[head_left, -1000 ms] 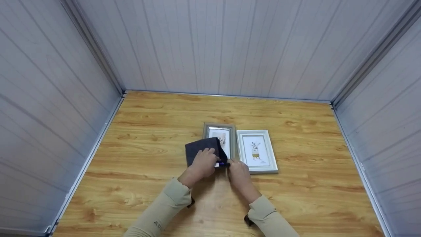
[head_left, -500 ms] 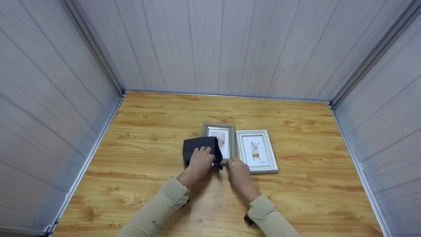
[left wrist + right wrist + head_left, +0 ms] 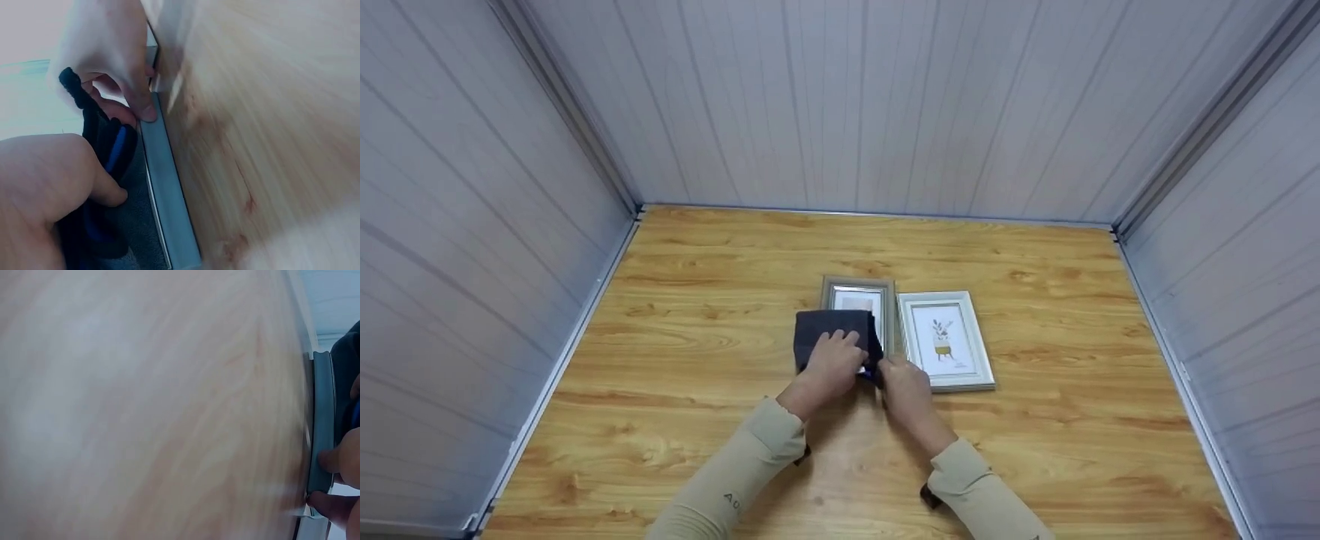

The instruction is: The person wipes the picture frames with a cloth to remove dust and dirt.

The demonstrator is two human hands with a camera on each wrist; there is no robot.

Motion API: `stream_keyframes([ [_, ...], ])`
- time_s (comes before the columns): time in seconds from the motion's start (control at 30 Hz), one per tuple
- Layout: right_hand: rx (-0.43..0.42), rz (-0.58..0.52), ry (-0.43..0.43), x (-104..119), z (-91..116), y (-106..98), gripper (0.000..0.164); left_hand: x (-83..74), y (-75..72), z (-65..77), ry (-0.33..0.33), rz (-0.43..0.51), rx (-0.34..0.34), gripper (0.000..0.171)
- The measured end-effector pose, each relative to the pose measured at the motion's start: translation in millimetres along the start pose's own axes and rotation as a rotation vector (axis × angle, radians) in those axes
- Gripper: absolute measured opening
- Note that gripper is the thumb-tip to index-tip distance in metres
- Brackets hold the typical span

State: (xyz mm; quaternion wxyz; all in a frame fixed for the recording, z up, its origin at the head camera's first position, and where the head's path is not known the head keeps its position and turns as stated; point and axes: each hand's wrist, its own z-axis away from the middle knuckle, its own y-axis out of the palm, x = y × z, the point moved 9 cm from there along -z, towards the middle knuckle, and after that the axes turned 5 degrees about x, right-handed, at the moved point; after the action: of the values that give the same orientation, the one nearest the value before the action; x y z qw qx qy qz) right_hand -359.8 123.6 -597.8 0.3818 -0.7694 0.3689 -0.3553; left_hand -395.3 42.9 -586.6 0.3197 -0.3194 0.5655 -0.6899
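Observation:
Under my left hand (image 3: 834,363) is a folded dark cloth (image 3: 819,324) with blue inside its folds, lying over the lower part of a grey-brown picture frame (image 3: 889,304). In the left wrist view, the thumb pinches the cloth (image 3: 115,163) close to the frame's near side (image 3: 169,185). My right hand (image 3: 906,386) grips that frame at its near right corner; the right wrist view has its fingertips (image 3: 329,460) on the frame's edge (image 3: 323,399). The cloth hides much of the frame's picture.
A white picture frame (image 3: 984,360) with a plant picture lies flat just right of the grey-brown one. Both frames rest on a wood-grain surface (image 3: 697,300). Pale panelled walls (image 3: 840,112) rise behind it and on both sides.
My left hand slid the cloth slightly left, then back right across the frame, up to near my right hand. The right hand kept its hold on the frame's corner.

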Motion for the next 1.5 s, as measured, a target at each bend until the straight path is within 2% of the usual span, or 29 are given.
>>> stream_keyframes([
  [0.17,-0.022,0.035,0.022,-1.8,-0.3,-1.1,0.015,3.3,-0.4,3.2,-0.028,-0.022,-0.035,0.022],
  [0.33,-0.018,0.038,0.013,4.6,5.5,4.7,0.013,26.6,7.1,26.0,-0.160,-0.032,-0.051,0.019],
  [0.43,-0.042,0.047,0.009,5.2,9.0,5.1,0.016,37.1,9.7,36.1,-0.218,-0.040,-0.093,0.020],
  [0.57,-0.069,0.051,-0.016,5.2,7.9,5.5,0.018,41.4,7.1,37.2,-0.252,-0.052,-0.208,0.018],
  [0.67,-0.046,0.030,-0.034,6.7,3.3,7.4,0.021,47.1,6.5,32.1,-0.292,-0.056,-0.236,0.016],
  [0.9,0.031,0.012,-0.022,8.3,-1.8,9.2,0.025,70.8,3.0,3.1,-0.367,-0.031,-0.154,0.019],
  [1.03,0.066,0.025,-0.016,10.0,0.0,12.2,0.025,86.5,7.6,-17.6,-0.393,-0.014,-0.084,0.023],
  [1.23,0.057,0.038,-0.007,10.6,-0.9,10.6,0.025,103.8,7.0,-38.9,-0.411,0.050,-0.062,0.027],
  [1.37,0.046,0.056,-0.014,9.8,-1.9,7.8,0.024,99.7,5.2,-38.9,-0.369,0.088,-0.027,0.028],
  [1.5,0.037,0.042,-0.008,4.6,-2.2,5.3,0.025,76.3,2.7,-30.0,-0.258,0.105,0.029,0.032],
])
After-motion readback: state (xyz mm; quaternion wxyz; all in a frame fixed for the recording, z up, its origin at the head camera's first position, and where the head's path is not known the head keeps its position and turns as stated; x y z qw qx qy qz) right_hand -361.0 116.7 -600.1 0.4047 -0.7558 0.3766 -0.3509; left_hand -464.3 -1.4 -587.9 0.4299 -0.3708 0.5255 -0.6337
